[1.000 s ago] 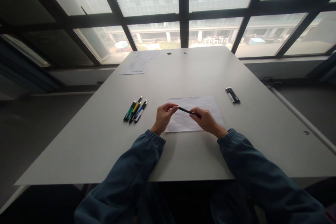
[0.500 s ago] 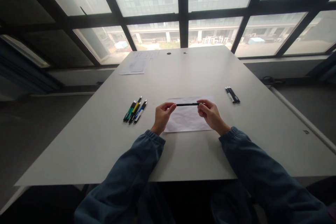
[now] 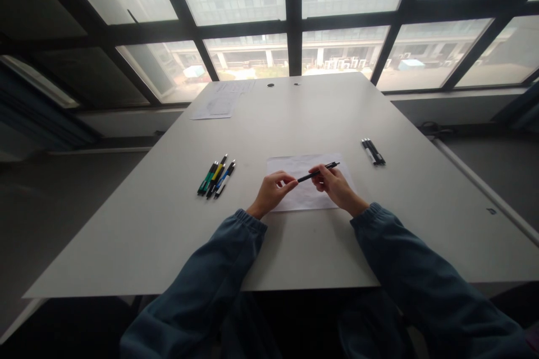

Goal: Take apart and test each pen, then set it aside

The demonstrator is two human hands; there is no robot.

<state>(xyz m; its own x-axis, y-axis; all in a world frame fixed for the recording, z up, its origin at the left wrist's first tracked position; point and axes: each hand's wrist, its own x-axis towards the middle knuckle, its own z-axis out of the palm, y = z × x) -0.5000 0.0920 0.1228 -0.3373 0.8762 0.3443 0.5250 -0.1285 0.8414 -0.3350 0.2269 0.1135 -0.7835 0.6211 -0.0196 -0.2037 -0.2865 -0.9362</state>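
A slim black pen (image 3: 318,172) is gripped in my right hand (image 3: 336,187), tilted with its far end up to the right and its near tip pointing left. My left hand (image 3: 273,192) is curled just left of that tip, fingertips pinched close to it; whether they touch the pen I cannot tell. Both hands hover over a white sheet of paper (image 3: 295,164) lying on the grey table (image 3: 295,247).
Several coloured pens (image 3: 217,178) lie in a row to the left of the paper. A small group of black pens (image 3: 373,152) lies to the right. Another printed sheet (image 3: 221,102) rests at the table's far left, near the windows.
The pen was held level by both hands at its ends; now the right hand holds it tilted and lower, and the left hand has slid inward to the tip.
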